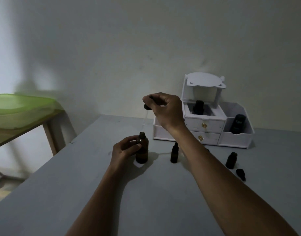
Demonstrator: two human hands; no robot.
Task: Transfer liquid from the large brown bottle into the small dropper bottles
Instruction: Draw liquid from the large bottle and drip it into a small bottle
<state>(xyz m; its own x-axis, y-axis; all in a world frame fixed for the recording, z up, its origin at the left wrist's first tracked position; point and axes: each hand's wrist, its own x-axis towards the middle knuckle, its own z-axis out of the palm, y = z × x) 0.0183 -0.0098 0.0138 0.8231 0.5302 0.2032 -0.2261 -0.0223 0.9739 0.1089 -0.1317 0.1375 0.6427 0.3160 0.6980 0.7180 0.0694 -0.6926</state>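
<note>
The large brown bottle (142,150) stands uncapped toward the far left edge of the grey table (78,193), with the left hand (124,149) curled round its shoulder and neck. Above it the right hand (165,108) pinches the black bulb of a dropper (147,106). Its thin glass tube hangs down, too faint in the dim light to tell whether it carries liquid. Everything here is glass: stiff, smooth, breakable. The bottle is best gripped low on its body and the dropper only by its cap. A small dropper bottle (174,153) stands just right of the big one, and a second small bottle (231,160) sits nearer the right edge beside a loose cap (241,174). Behind them is a white organiser (204,126); a black container (237,124) in it bears pale lettering (too blurred to read).
</note>
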